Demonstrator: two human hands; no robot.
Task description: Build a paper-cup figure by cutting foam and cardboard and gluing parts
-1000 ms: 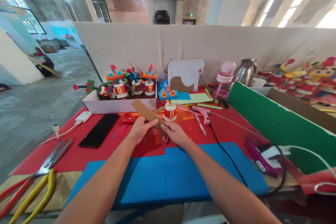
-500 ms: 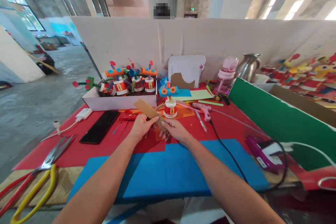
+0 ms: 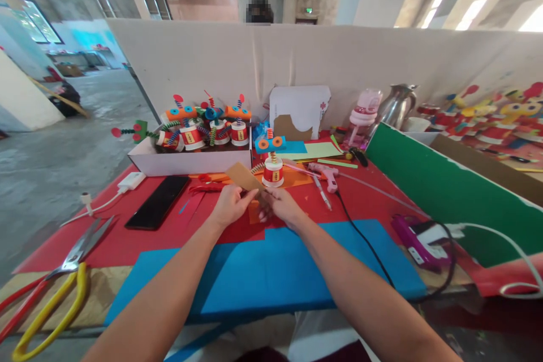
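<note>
Between my two hands is a brown cardboard strip (image 3: 243,175), tilted with its upper end to the left. My left hand (image 3: 231,205) pinches the strip's near side with the thumb along it. At the strip's lower right end, my right hand (image 3: 283,206) grips it, the thumb on top and the fingers partly hidden below. Just behind the strip stands a paper-cup figure (image 3: 273,172) with a blue roll head (image 3: 270,144) and orange ring eyes. An orange paper sheet (image 3: 297,179) lies under the figure.
A white box (image 3: 190,163) of similar cup figures stands at back left. Large scissors (image 3: 76,257) and a black phone (image 3: 158,202) lie left. To the right are a pink glue gun (image 3: 326,174) with its cord, a pen (image 3: 322,192), a purple device (image 3: 418,243) and a green-sided box (image 3: 428,192).
The cardboard strip has shifted slightly and its upper end shows shorter between my hands. Both hands keep their hold. The whole view has moved a little.
</note>
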